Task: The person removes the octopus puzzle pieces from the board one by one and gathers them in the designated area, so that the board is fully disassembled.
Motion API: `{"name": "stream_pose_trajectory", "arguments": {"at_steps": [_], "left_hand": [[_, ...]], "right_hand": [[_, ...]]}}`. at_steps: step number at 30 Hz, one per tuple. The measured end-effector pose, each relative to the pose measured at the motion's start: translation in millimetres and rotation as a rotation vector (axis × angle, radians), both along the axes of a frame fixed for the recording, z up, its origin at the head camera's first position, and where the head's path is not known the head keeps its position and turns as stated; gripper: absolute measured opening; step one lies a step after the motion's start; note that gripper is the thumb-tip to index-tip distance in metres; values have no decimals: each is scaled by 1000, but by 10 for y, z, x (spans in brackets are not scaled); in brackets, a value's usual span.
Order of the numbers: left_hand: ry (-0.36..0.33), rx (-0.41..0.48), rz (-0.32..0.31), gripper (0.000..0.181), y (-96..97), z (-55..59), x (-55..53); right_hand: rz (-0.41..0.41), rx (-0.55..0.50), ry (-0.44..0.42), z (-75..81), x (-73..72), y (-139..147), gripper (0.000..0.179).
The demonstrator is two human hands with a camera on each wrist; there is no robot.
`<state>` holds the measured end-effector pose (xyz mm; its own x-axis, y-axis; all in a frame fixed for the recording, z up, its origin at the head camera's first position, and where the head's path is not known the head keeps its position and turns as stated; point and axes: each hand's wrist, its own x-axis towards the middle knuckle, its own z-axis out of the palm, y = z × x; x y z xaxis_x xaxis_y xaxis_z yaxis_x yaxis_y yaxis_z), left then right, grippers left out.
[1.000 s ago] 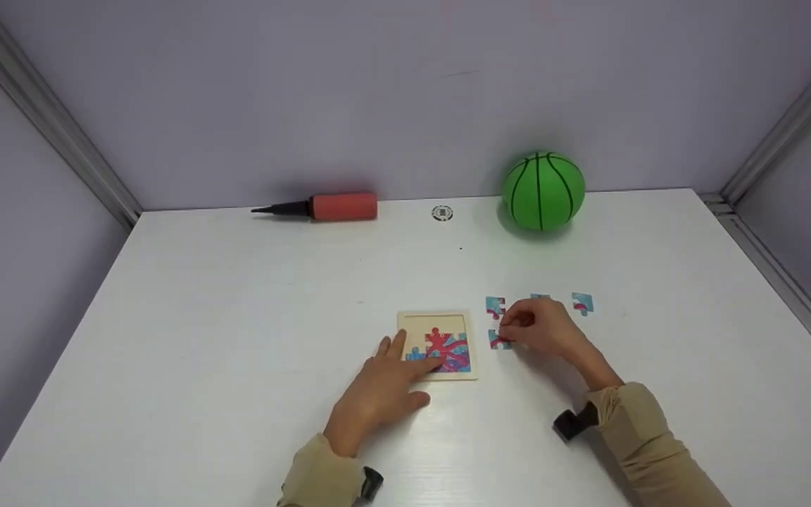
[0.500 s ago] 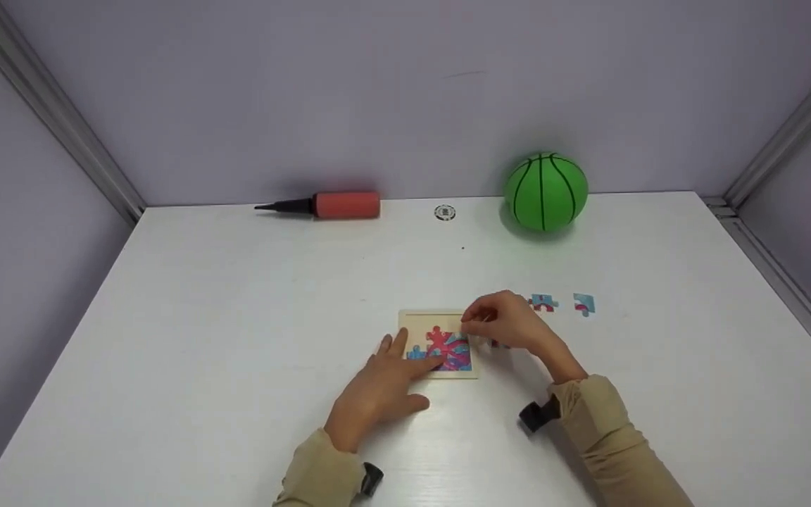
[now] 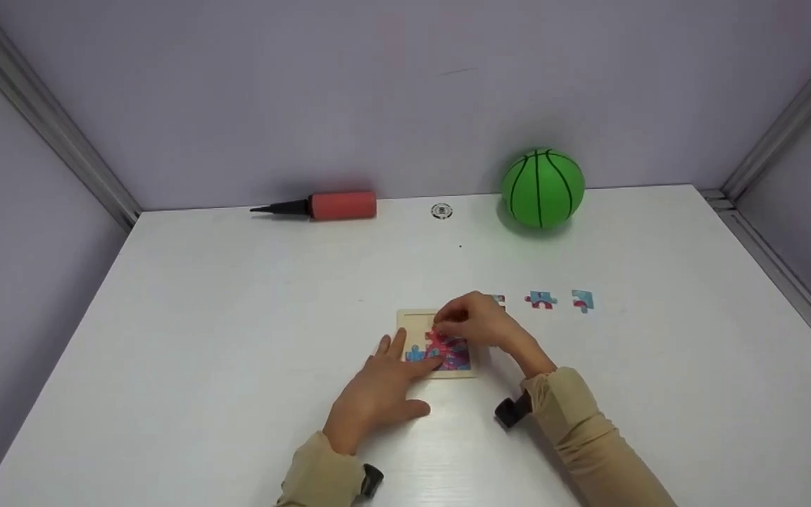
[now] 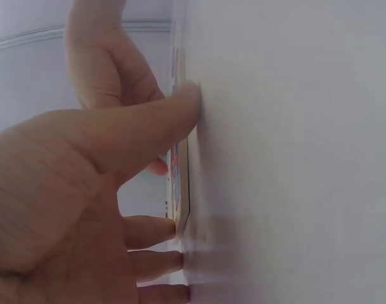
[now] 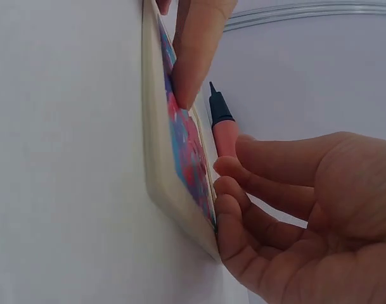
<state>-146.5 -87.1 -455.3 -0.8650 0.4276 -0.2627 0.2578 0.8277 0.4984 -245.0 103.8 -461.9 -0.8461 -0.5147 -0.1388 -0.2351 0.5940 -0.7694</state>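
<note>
A square wooden puzzle tray (image 3: 412,320) holds a partly filled picture in red, blue and purple. Over its lower left side lies my left hand (image 3: 377,391), fingers spread, with the index fingertip on the filled-in pieces. My right hand (image 3: 479,322) is over the tray's upper right, thumb and index drawn close together near the red piece (image 3: 434,343). In the right wrist view its other fingers (image 5: 231,234) curl against the tray's edge. I cannot tell whether a piece is pinched there. Loose puzzle pieces lie beyond the right hand, including a blue-and-red one (image 3: 541,300).
Another loose piece (image 3: 583,301) lies further right, and one (image 3: 498,299) is partly covered by the right hand. A red hand pump (image 3: 342,205) and a green ball (image 3: 543,188) sit along the back wall. Between them is a round black-and-white mark (image 3: 441,211).
My right hand has moved left from the loose pieces to over the tray, uncovering the middle loose piece. The left hand has stayed in place on the tray.
</note>
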Motion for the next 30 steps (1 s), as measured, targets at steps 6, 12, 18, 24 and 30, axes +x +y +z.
{"name": "stream_pose_trajectory", "arguments": {"at_steps": [6, 12, 18, 24, 30], "left_hand": [[-5, -34, -5, 64, 9, 8, -16], [4, -96, -24, 63, 31, -4, -25], [2, -116, -16, 61, 32, -9, -11], [1, -102, -23, 62, 27, 17, 13], [-6, -98, -12, 61, 31, 21, 22]], "right_hand": [[15, 17, 34, 10, 13, -17, 14], [18, 7, 52, -13, 7, -5, 13], [14, 13, 37, -48, -12, -12, 14], [28, -23, 53, -34, -9, -7, 10], [47, -32, 48, -16, 8, 1, 9]]}}
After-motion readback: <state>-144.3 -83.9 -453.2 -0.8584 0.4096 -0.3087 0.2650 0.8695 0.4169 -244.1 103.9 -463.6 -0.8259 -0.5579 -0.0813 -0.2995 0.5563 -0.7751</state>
